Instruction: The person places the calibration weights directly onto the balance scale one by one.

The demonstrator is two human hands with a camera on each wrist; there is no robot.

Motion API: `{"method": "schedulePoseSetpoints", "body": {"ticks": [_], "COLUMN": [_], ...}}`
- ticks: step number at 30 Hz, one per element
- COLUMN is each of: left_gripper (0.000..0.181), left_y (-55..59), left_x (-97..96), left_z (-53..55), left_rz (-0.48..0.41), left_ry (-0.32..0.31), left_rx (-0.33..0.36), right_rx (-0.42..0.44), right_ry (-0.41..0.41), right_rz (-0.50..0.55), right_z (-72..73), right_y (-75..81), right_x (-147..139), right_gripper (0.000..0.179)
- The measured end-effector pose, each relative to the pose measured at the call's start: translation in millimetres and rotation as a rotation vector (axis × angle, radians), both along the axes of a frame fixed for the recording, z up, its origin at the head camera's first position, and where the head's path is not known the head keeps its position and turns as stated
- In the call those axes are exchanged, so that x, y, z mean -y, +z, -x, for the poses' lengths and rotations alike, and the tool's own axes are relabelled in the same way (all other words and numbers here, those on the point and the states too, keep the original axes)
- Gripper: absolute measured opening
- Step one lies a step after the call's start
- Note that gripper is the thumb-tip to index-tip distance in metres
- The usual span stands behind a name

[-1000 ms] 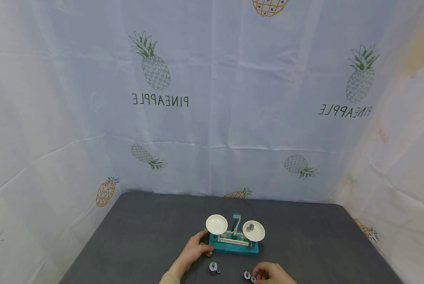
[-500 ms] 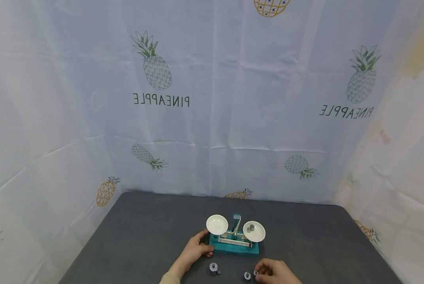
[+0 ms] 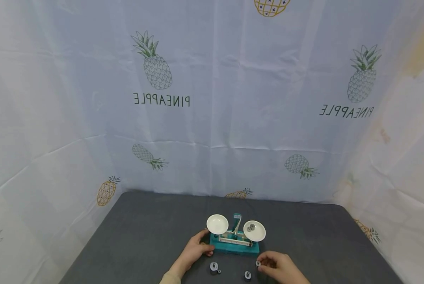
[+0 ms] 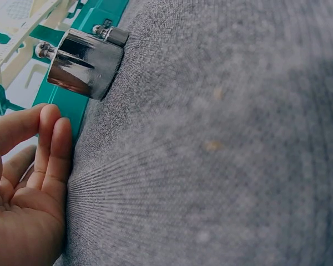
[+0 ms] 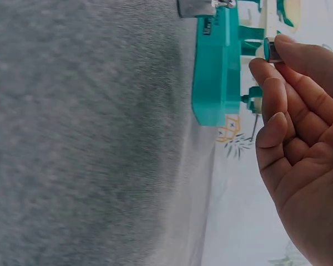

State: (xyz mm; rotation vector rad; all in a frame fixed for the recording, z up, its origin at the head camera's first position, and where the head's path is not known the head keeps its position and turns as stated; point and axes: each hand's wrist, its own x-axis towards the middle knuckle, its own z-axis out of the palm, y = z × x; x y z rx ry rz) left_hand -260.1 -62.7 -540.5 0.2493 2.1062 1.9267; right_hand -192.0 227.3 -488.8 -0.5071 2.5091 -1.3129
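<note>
A teal balance scale (image 3: 233,247) with two white pans stands on the dark table. My left hand (image 3: 194,250) holds the left end of its base, thumb at the front corner and index finger along the side. Two small grey weights (image 3: 251,227) lie in the right pan (image 3: 257,236); the left pan (image 3: 217,224) holds nothing. Between thumb and index finger, my right hand (image 3: 277,266) pinches a small metal weight (image 5: 272,50), raised in front of the scale's right end. The other fingers of that hand are curled.
In front of the scale stand a large knobbed weight (image 3: 213,267) with a tiny one (image 3: 219,271) beside it, and a medium weight (image 3: 247,275) further right. White pineapple-print cloth (image 3: 212,118) hangs behind and around the table (image 3: 155,221).
My right hand has picked the small weight away from beside the medium one and carried it up and slightly right, toward the scale. The left hand stays at the base.
</note>
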Motion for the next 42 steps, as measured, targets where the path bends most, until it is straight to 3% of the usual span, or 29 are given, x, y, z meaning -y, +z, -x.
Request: {"method": "schedulePoseSetpoints", "body": {"ticks": [4, 11, 19, 23, 31, 42], "left_gripper": [0.07, 0.066, 0.066, 0.066, 0.069, 0.071], "left_y": [0.1, 27.3, 28.2, 24.8, 0.1, 0.3], "left_x": [0.2, 0.7, 0.5, 0.1, 0.0, 0.2], "left_z": [-1.0, -15.8, -16.5, -14.0, -1.1, 0.1], "left_rz": [-0.002, 0.001, -0.013, -0.006, -0.001, -0.005], "left_ry": [-0.003, -0.011, -0.012, -0.013, -0.007, -0.009], "left_rx": [0.002, -0.001, -0.009, -0.009, -0.003, -0.004], "right_rx": [-0.06, -0.144, -0.258, -0.295, -0.3, -0.314], "right_ry": [-0.03, -0.123, -0.275, -0.319, -0.368, -0.424], "right_rz": [0.012, -0.022, -0.055, -0.064, -0.073, -0.08], "right_z": [0.4, 3.6, 10.0, 15.9, 26.4, 38.2], "right_y": [3.4, 11.5, 23.7, 25.1, 24.0, 23.1], "right_x": [0, 0, 6, 7, 9, 13], "right_gripper": [0.025, 0.027, 0.021, 0.018, 0.017, 0.015]}}
